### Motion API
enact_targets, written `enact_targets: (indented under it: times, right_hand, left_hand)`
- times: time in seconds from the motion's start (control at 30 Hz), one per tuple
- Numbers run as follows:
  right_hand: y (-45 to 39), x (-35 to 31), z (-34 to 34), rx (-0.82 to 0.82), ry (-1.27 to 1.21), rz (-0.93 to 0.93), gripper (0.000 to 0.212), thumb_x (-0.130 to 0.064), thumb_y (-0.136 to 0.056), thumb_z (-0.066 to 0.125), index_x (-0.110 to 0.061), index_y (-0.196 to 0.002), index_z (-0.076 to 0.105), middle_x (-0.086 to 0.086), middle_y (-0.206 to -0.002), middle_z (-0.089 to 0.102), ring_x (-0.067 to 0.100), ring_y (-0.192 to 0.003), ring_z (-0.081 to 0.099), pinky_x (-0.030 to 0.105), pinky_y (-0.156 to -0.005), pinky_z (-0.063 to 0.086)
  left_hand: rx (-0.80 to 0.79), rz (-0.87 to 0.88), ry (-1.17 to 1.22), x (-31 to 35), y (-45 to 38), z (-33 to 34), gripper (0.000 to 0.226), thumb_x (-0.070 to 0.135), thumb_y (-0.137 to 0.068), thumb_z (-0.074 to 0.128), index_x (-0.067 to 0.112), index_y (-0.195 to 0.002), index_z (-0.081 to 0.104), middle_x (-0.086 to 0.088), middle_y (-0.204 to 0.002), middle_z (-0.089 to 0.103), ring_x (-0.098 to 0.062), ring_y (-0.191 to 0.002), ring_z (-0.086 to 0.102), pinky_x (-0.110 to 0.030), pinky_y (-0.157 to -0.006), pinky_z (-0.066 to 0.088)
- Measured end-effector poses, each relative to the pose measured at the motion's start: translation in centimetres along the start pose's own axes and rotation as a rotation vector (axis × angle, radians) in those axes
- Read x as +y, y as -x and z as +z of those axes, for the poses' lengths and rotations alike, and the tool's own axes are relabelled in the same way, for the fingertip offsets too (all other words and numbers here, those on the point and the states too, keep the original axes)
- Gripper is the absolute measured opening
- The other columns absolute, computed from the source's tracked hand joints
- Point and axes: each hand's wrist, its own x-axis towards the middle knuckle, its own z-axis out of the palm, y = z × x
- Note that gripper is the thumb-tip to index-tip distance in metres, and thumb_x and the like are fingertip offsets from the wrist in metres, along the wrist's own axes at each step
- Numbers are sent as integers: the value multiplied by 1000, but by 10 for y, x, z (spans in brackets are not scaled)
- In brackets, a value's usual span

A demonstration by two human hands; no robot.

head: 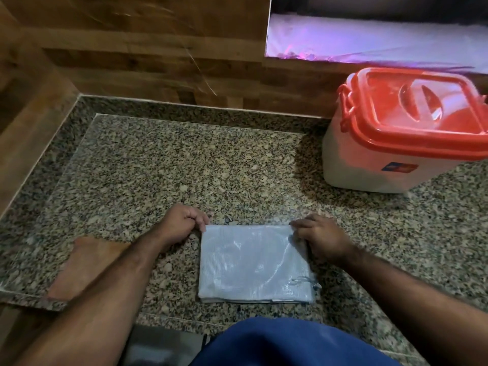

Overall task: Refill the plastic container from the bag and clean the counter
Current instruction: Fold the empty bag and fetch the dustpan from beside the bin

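We pinch the folded bag's [254, 262] far corners with both hands, left hand [182, 224] and right hand [320, 240], fingers closed on it, pressing it flat on the table [171, 167], the lidded plastic container [401, 133] well aside.

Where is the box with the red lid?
In the head view, the plastic container with its red lid on stands on the granite counter at the far right, against the wooden wall, beyond the folded bag.

A speckled pattern of black, grey and beige is being shown by the granite counter [163, 165]. The woven bag [254, 262], pale grey-white with a fine grid weave, is being seen folded. A translucent white plastic container [369, 165] is being topped by an orange-red lid [420, 112]. Brown wood grain is being displayed by the wall panelling [132, 48].
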Motion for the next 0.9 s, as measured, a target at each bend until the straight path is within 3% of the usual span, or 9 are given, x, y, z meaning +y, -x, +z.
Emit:
enact_targets:
  times: [0.1,0.17,0.23,0.33,0.4,0.53,0.67,0.8,0.9]
  right_hand:
    - [1,0,7,40,21,15,19,-18,-82,78,-25,-99,84,0,-132,77,30,-104,67,45,-80,61]
    - [1,-6,8,61,31,50,15,-20,-84,79,-25,-97,84,-2,-131,77,29,-106,66,46,-81,59]
    - [3,-9,8,57,37,85,14,-21,-85,81,-24,-97,85,-2,-131,77,29,-108,65,46,-83,59]
    - [3,-15,2,45,32,115,16,-24,-86,77,-24,-101,85,0,-132,76,30,-112,64,48,-89,58]
    - [4,-18,-1,15,24,141,21,-27,-91,70,-25,-106,84,0,-137,74,29,-118,62,49,-94,56]
    - [2,-31,-11,53,-11,195,20,-24,-96,71,-27,-113,82,-1,-145,69,26,-130,56,49,-105,53]
    - [10,-42,-23,443,-269,303,31,-2,-90,70,-15,-117,77,6,-133,73,27,-127,59,48,-110,49]
    - [11,-52,-30,673,-483,645,40,-26,-98,74,-21,-136,63,1,-145,58,19,-141,45,54,-117,44]
    - [4,-58,-38,765,-710,945,79,-53,-88,82,-22,-152,46,5,-154,48,26,-144,44,48,-115,46]
  left_hand:
    - [35,135,-163,25,-1,15,37,-7,-90,59,24,-81,78,6,-96,76,-5,-98,69,-35,-91,55]
    - [-46,236,-306,46,-3,38,24,11,-97,65,29,-105,78,10,-108,72,-5,-104,63,-30,-90,51]
    - [-195,304,-469,63,-8,65,20,23,-99,69,32,-115,74,13,-110,70,-5,-103,62,-31,-93,53]
    - [-258,285,-617,75,-20,95,25,18,-95,75,32,-115,72,15,-112,72,-7,-100,66,-35,-96,58]
    - [-250,214,-624,78,-26,104,29,11,-92,77,33,-110,70,14,-111,70,-7,-97,64,-29,-86,55]
    - [-333,63,-494,79,-31,100,28,0,-92,64,28,-94,66,3,-101,70,-14,-91,67,-28,-68,51]
    - [-458,34,-361,104,-24,75,14,8,-99,63,20,-101,71,-2,-103,73,-19,-91,68,-36,-73,56]
    - [-400,-79,-56,110,-16,39,9,17,-107,65,19,-112,72,-11,-112,79,-25,-92,76,-39,-76,63]
    - [-329,-124,301,108,-14,24,18,12,-107,63,11,-124,68,-17,-118,78,-31,-97,78,-49,-83,65]
